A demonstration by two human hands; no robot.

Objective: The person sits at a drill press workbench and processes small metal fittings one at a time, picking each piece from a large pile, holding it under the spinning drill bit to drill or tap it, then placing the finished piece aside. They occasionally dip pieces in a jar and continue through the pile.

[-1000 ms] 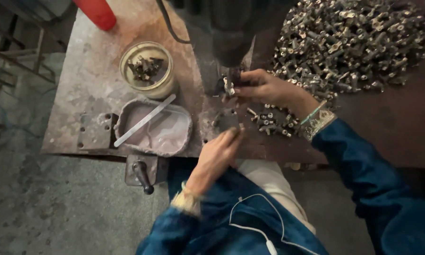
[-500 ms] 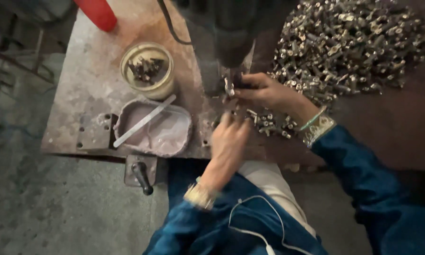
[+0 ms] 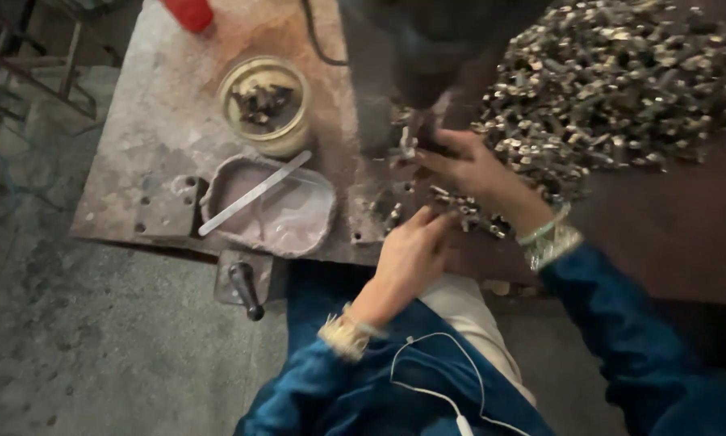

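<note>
Item: your left hand (image 3: 411, 254) has moved up since a second ago and is now reaching the small loose metal fittings (image 3: 464, 211) on the worn metal bench (image 3: 161, 121); fingers curled, grip unclear. Your right hand (image 3: 468, 165) is pinching one fitting under the dark machine head (image 3: 427, 48), left of the large heap of fittings (image 3: 621, 89).

Worn metal bench (image 3: 153, 121), rust-stained. Round glass jar (image 3: 267, 105) with dark bits inside. Just below it, dented shallow tray (image 3: 270, 206), pale flat strip (image 3: 254, 194) lying diagonally across. Red object (image 3: 189, 12) at far edge. Black-handled lever (image 3: 246, 287) under front edge. Concrete floor (image 3: 80, 347).
</note>
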